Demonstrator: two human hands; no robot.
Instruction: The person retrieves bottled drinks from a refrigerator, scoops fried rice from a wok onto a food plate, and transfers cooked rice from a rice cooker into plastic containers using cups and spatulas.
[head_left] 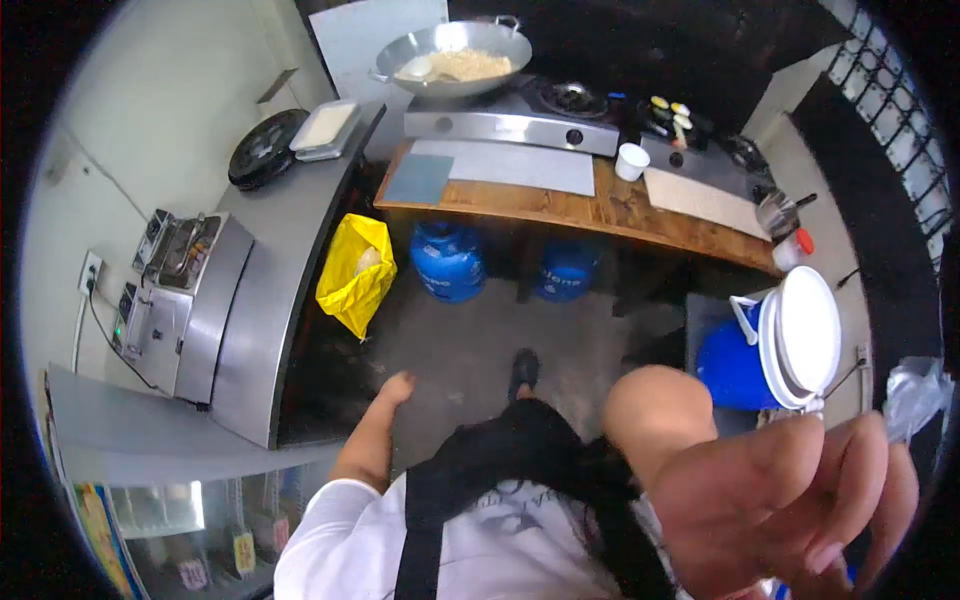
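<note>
Beside a blue container (732, 370) with a white lid (808, 328), at the right of a small kitchen, a person's right hand (785, 495) is raised close to the camera with its fingers bent inward; whether they pinch anything cannot be told. A see-through plastic bag (912, 392) shows just above the fingertips, though contact between the two is unclear. The left hand (400, 386) hangs low over the dark floor (440, 350), its fingers seemingly curled, too small in view to tell whether they are pressed together. Nearest to it, a yellow bag (350, 285) sits open beside the steel counter (265, 310), a pale item inside. Two blue cylinders (447, 265) stand beneath a wooden counter (510, 208), which bears a white cup (631, 162) and, at its right end, a red-lidded jar (795, 250) near a metal saucepan (775, 213). Along the back, a wide wok (450, 90) holding pale food and a white ladle rests on the left of a steel stove (510, 128), while yellow-and-white pieces (681, 122) lie on a dark pan farther right. At left, a metal fryer (180, 325) occupies the steel counter, with a white tray (327, 127) and a round black pan (266, 150) at the far end.
</note>
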